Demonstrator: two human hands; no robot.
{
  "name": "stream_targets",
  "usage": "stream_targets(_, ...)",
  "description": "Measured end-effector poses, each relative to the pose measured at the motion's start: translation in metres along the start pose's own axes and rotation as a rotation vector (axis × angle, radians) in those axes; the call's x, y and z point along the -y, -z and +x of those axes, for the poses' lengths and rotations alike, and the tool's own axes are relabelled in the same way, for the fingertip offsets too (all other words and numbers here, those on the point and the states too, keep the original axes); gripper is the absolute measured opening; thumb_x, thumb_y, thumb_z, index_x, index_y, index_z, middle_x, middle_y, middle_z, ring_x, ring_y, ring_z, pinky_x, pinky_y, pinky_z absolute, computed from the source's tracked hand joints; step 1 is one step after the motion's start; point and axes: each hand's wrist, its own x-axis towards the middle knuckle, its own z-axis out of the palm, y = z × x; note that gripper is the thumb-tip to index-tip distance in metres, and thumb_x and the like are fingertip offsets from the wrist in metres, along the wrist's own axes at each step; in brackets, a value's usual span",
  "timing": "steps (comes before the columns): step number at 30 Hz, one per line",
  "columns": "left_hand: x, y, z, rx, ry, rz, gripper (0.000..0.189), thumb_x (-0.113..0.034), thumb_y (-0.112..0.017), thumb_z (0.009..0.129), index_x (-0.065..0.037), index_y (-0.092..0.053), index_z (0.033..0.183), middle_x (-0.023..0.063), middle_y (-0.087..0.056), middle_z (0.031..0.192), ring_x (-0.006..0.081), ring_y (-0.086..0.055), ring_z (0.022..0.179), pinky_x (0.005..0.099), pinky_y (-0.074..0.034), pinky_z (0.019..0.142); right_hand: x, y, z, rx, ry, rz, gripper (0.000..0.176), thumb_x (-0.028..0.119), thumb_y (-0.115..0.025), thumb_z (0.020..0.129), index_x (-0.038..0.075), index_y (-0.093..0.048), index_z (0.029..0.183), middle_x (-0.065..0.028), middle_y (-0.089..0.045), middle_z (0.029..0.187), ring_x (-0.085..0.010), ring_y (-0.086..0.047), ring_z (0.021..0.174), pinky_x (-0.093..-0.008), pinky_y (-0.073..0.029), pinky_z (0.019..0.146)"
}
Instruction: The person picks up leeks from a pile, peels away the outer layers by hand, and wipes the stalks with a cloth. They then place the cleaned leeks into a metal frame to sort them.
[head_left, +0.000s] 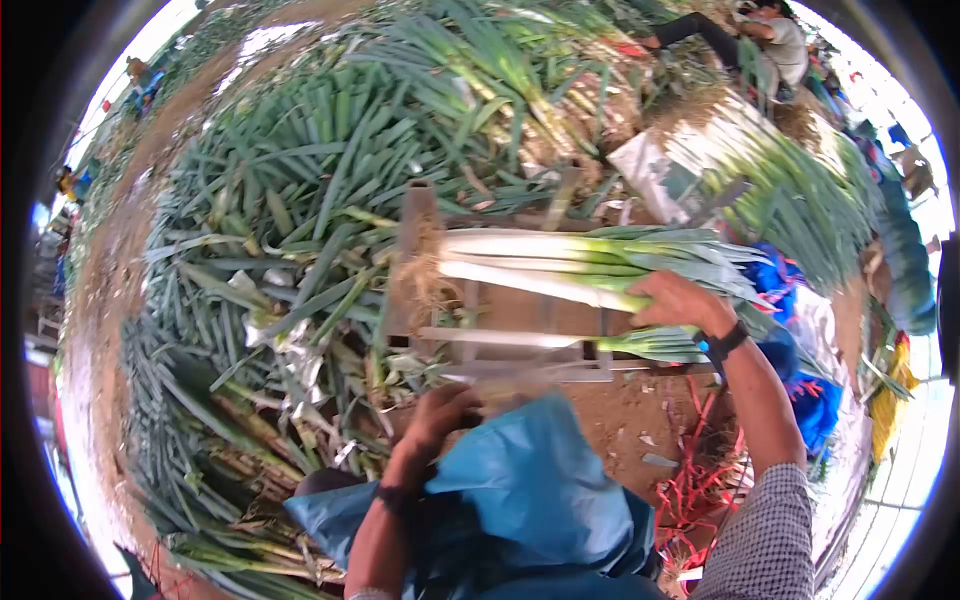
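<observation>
My right hand [682,302] is closed around the green part of a leek in a bunch of leeks [540,258] lying across a metal frame [600,350]. The white shanks point left, and their roots [428,272] rest by the frame's rusty end plate [405,318]. A separate leek [510,338] lies on the frame nearer to me, below the bunch. My left hand [440,412] is low in front of the frame, beside my blue apron [535,455], its fingers curled. A brownish blur at its fingertips is too smeared to make out.
Heaped leeks [290,170] spread along the left and far sides. More leeks lie in rows [770,165] at the back right, near a seated person [785,50]. Red straps [705,480] are tangled on the ground at right, near blue bags [815,410].
</observation>
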Motion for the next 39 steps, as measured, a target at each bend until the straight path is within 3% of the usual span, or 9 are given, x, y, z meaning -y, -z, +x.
stream_targets(4, 0.09, 0.003, 0.032, 0.071, 0.029, -0.188, 0.025, -0.01, -0.061, 0.097, 0.0, -0.063, 0.12, 0.0144, -0.067, 0.113, 0.0297, -0.066, 0.11, 0.0398, -0.056, 0.09, -0.002, -0.037, 0.03, 0.165, 0.035, 0.105, 0.044, 0.03, -0.08, 0.077, 0.006, -0.071, 0.113, -0.0195, -0.071, 0.099, -0.0374, -0.067, 0.096, -0.0458, -0.051, 0.084)
stream_targets(8, 0.082, -0.016, 0.071, 0.042, 0.014, -0.416, 0.027, -0.014, -0.06, 0.099, 0.002, -0.062, 0.121, 0.015, -0.067, 0.118, 0.0299, -0.066, 0.111, 0.0404, -0.054, 0.096, -0.011, -0.05, 0.036, 0.115, 0.087, 0.084, 0.042, 0.026, -0.082, 0.075, 0.006, -0.071, 0.11, -0.0207, -0.071, 0.096, -0.0383, -0.067, 0.093, -0.0465, -0.051, 0.082)
stream_targets(11, 0.049, -0.012, 0.094, 0.082, -0.343, 0.087, 0.028, -0.011, -0.062, 0.098, 0.0, -0.062, 0.124, 0.0148, -0.066, 0.122, 0.0303, -0.063, 0.116, 0.044, -0.048, 0.103, -0.005, -0.058, 0.047, 0.135, 0.133, 0.097, 0.042, 0.027, -0.082, 0.073, 0.004, -0.071, 0.107, -0.021, -0.07, 0.097, -0.0396, -0.066, 0.093, -0.0472, -0.051, 0.083)
stream_targets(14, 0.04, -0.026, 0.116, 0.016, 0.202, -0.701, 0.039, -0.009, -0.062, 0.098, -0.004, -0.054, 0.136, 0.0129, -0.06, 0.129, 0.0277, -0.055, 0.126, 0.0465, -0.042, 0.11, 0.002, -0.07, 0.047, 0.128, 0.168, 0.078, 0.042, 0.028, -0.08, 0.074, 0.004, -0.071, 0.108, -0.0213, -0.07, 0.096, -0.0404, -0.066, 0.096, -0.0485, -0.051, 0.085)
stream_targets(17, 0.049, -0.033, 0.134, -0.185, 0.22, -1.131, 0.033, -0.017, -0.06, 0.101, -0.005, -0.052, 0.131, 0.0128, -0.06, 0.13, 0.0286, -0.057, 0.123, 0.0506, -0.045, 0.108, -0.007, -0.117, 0.053, 0.008, 0.192, 0.05, 0.043, 0.028, -0.078, 0.076, 0.006, -0.069, 0.112, -0.0208, -0.069, 0.097, -0.0401, -0.065, 0.098, -0.05, -0.051, 0.085)
stream_targets(23, 0.113, -0.034, 0.134, -0.407, 0.376, -1.052, 0.03, -0.022, -0.059, 0.103, -0.002, -0.056, 0.126, 0.0146, -0.066, 0.126, 0.0308, -0.062, 0.121, 0.049, -0.049, 0.104, -0.001, -0.133, 0.028, -0.197, 0.137, 0.156, 0.027, 0.018, -0.07, 0.082, 0.006, -0.067, 0.106, -0.0157, -0.068, 0.101, -0.0375, -0.063, 0.098, -0.0496, -0.051, 0.082)
stream_targets(26, 0.112, -0.04, 0.133, -0.492, 0.379, -1.012, 0.028, -0.022, -0.059, 0.103, -0.002, -0.058, 0.123, 0.0153, -0.068, 0.122, 0.0287, -0.067, 0.113, 0.047, -0.055, 0.096, 0.015, -0.126, 0.021, -0.496, 0.29, 0.032, 0.027, 0.012, -0.065, 0.082, 0.009, -0.067, 0.108, -0.0136, -0.064, 0.095, -0.0358, -0.064, 0.092, -0.0482, -0.051, 0.075)
stream_targets(33, 0.094, -0.043, 0.138, -0.547, 0.385, -0.863, 0.028, -0.024, -0.065, 0.1, -0.003, -0.059, 0.116, 0.0138, -0.072, 0.108, 0.0277, -0.073, 0.093, 0.0454, -0.06, 0.083, 0.038, -0.135, 0.072, -0.31, 0.485, -0.13, 0.033, 0.011, -0.063, 0.084, 0.016, -0.065, 0.116, -0.0131, -0.059, 0.091, -0.0344, -0.063, 0.087, -0.0456, -0.052, 0.069)
stream_targets(39, 0.093, -0.045, 0.137, -0.549, 0.426, -0.895, 0.033, -0.025, -0.066, 0.099, -0.005, -0.058, 0.125, 0.0128, -0.069, 0.119, 0.0283, -0.069, 0.105, 0.0478, -0.059, 0.085, 0.033, -0.125, 0.072, -0.257, 0.573, -0.037, 0.027, 0.016, -0.065, 0.085, 0.017, -0.067, 0.111, -0.013, -0.059, 0.09, -0.0352, -0.064, 0.085, -0.0463, -0.053, 0.068)
